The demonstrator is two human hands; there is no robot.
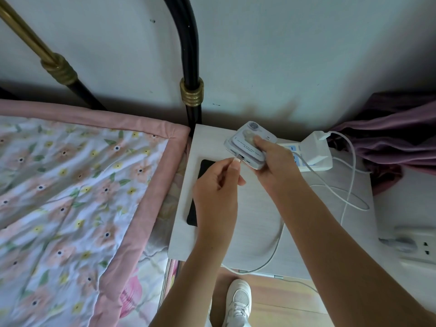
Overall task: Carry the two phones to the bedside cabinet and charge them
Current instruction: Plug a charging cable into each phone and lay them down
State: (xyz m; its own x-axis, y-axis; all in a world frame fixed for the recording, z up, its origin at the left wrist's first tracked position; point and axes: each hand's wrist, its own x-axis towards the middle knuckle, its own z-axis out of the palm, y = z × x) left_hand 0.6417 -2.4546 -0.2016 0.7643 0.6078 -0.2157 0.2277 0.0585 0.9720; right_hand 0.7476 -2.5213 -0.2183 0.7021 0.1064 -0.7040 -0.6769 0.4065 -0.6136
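Note:
My right hand (276, 161) holds a white-cased phone (245, 145) above the white bedside cabinet (254, 220), its bottom edge turned toward me. My left hand (217, 194) pinches the plug of a white charging cable (238, 159), and the plug tip sits right at the phone's bottom port. A second phone (200, 182), black and face up, lies flat on the cabinet's left side, partly hidden under my left hand. The cable (276, 246) trails over the cabinet's front edge and loops back toward a white charger (316, 147).
The charger sits in a white power strip (306, 161) at the cabinet's back. A floral quilt with pink border (77, 190) covers the bed at left. Purple cloth (396, 138) lies at right. Another socket strip (420, 246) rests at the right edge. My white shoe (238, 303) is below.

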